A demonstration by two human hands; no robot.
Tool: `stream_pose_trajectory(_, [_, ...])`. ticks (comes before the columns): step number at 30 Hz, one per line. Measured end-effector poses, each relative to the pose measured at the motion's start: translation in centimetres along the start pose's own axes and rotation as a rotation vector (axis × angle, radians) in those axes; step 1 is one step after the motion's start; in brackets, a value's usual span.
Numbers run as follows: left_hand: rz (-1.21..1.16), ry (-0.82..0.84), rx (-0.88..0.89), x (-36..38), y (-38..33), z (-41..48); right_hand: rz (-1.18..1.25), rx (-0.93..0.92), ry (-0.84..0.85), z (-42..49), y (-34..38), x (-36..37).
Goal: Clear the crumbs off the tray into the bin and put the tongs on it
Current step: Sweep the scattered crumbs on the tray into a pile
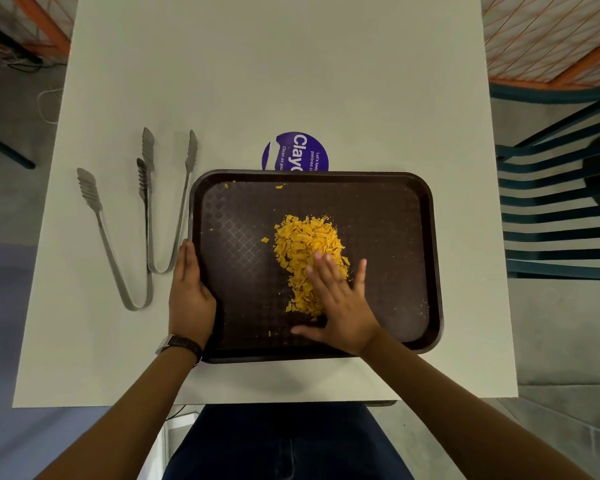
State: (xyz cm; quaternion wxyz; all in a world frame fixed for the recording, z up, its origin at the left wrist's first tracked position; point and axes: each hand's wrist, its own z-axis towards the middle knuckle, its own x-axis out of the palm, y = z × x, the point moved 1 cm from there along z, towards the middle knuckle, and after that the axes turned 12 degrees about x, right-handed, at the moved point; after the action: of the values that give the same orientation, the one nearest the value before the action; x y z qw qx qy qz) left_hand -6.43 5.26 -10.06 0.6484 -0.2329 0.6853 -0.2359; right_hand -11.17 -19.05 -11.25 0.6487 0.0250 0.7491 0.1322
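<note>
A dark brown tray [395,209] lies on the white table in front of me. A heap of orange crumbs [303,242] sits near its middle, with a few stray bits at the far rim. My right hand [340,303] lies flat on the tray with spread, straight fingers, its fingertips on the near side of the heap. My left hand [189,289] holds the tray's left rim, thumb over the edge. Two metal tongs lie left of the tray: one pair [168,202] close to it, the other [118,244] further left. No bin is in view.
A round purple sticker [293,150] sits on the table just beyond the tray. A dark green slatted chair [561,216] stands at the table's right side. Orange frames and cables lie on the floor at the far left and right.
</note>
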Motion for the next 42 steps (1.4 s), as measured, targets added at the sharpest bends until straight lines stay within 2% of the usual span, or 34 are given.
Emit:
stream_pose_trajectory(8, [0.031, 0.009, 0.025, 0.2, 0.3, 0.1, -0.112, -0.264, 0.029, 1.6, 5.2, 1.7])
stream_pose_trajectory(11, [0.023, 0.011, 0.02, 0.2, 0.2, 0.1, -0.142, -0.22, -0.027, 2.1, 5.9, 2.4])
stream_pose_trajectory(17, [0.01, 0.02, 0.023, 0.1, 0.5, 0.0, -0.233, -0.044, -0.085, 1.1, 2.9, 1.3])
stream_pose_trajectory(19, [0.005, 0.027, 0.018, 0.0, 0.4, 0.0, -0.105, 0.088, -0.101, 0.5, 1.8, 0.2])
stream_pose_trajectory(22, [-0.009, 0.033, 0.015, -0.1, 0.1, 0.0, 0.28, 0.525, -0.156, -0.9, -0.1, -1.0])
stream_pose_trajectory(24, [-0.015, 0.03, 0.024, -0.1, 0.1, 0.0, 0.482, 0.749, -0.23, -1.4, -0.6, -0.9])
stream_pose_trajectory(27, [-0.013, 0.028, 0.021, -0.1, 0.1, 0.0, 0.548, 0.87, -0.261, -0.6, 0.3, 0.3])
stream_pose_trajectory(29, [-0.011, 0.032, 0.012, -0.1, 0.1, 0.0, 0.557, 0.85, -0.252, 0.4, 1.4, 0.9])
stream_pose_trajectory(32, [-0.008, 0.037, 0.015, 0.0, 0.2, 0.1, 0.618, 0.728, -0.224, 2.1, 3.6, 1.3])
stream_pose_trajectory(35, [-0.014, 0.04, 0.006, 0.1, 0.4, 0.0, 0.786, 0.65, -0.201, 2.6, 4.7, 0.7])
stream_pose_trajectory(37, [-0.017, 0.039, 0.004, 0.1, 0.4, 0.0, 0.867, 0.619, -0.232, 2.5, 3.7, -0.2])
stream_pose_trajectory(40, [-0.02, 0.028, 0.01, 0.1, 0.3, 0.0, 0.787, 0.58, -0.293, 3.6, -0.3, -1.5])
stream_pose_trajectory(42, [-0.02, 0.021, 0.009, 0.1, 0.3, 0.0, 0.715, 0.569, -0.238, 5.5, -2.9, -1.9])
